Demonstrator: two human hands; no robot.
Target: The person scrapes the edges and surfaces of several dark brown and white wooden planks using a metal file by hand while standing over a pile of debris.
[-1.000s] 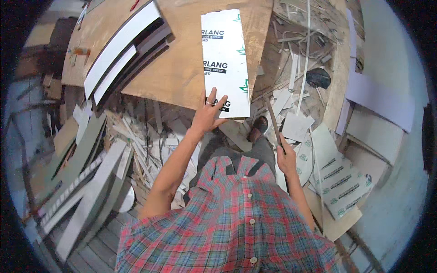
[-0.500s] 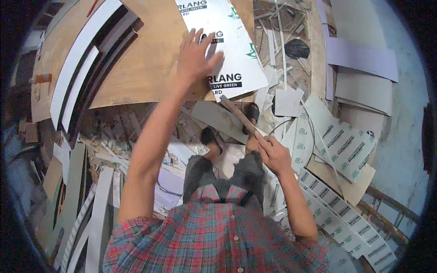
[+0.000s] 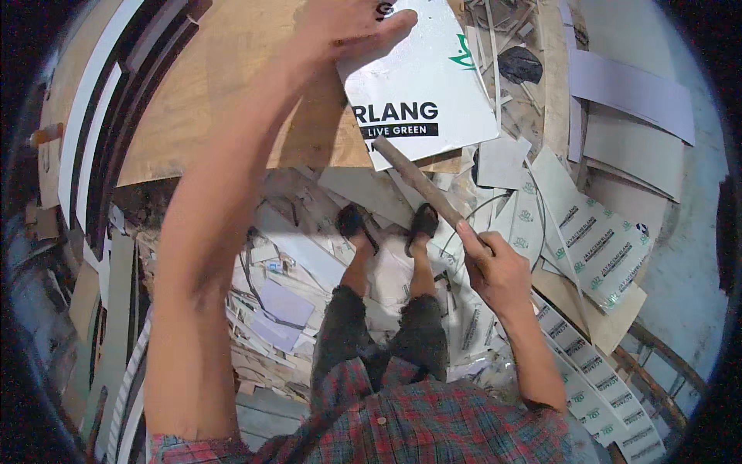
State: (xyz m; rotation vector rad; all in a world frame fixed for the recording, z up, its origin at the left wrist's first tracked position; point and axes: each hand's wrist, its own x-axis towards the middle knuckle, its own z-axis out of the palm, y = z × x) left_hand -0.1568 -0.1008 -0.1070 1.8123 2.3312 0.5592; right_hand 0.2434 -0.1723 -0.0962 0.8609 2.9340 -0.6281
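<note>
A white board with black print and green marks lies on the brown table and juts past its front edge. My left hand is over the board's left side, thumb stretched out; the other fingers are partly cut off by the upper edge of the view. Whether the palm presses on the board I cannot tell. My right hand is closed round the lower end of a long, narrow brown-grey bar, perhaps a file or a wooden strip. The bar's far tip overlaps the board's near left corner.
Curved white and dark strips rest on the left of the brown table. Offcuts litter the floor around my feet. Printed panels and a lilac strip lie to the right, near a black crumpled piece.
My left hand has moved forward along the board, its arm stretching further. The right hand, still gripping the bar, has shifted slightly right. The view has tilted, showing more of my legs and feet.
</note>
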